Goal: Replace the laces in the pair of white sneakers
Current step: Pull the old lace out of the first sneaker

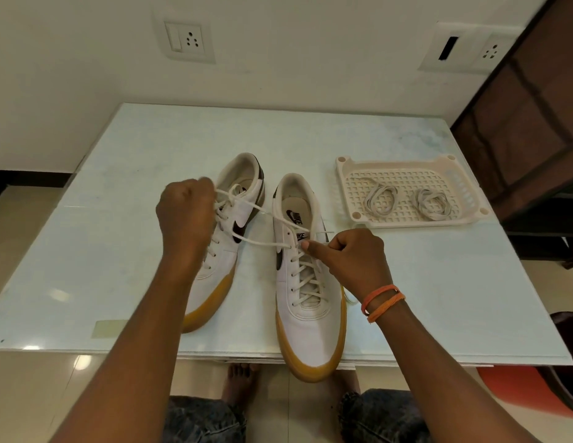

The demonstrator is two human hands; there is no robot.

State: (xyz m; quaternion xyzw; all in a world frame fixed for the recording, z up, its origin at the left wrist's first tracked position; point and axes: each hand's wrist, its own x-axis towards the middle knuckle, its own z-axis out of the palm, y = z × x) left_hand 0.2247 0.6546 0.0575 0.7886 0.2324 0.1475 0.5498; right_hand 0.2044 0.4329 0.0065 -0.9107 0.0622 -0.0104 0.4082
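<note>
Head view: white lace stretches taut from the right sneaker on the bench, left hand fisted around one end, right hand pinching the other. Pull unevenly and the sneaker, overhanging the edge, could slide off.
</note>
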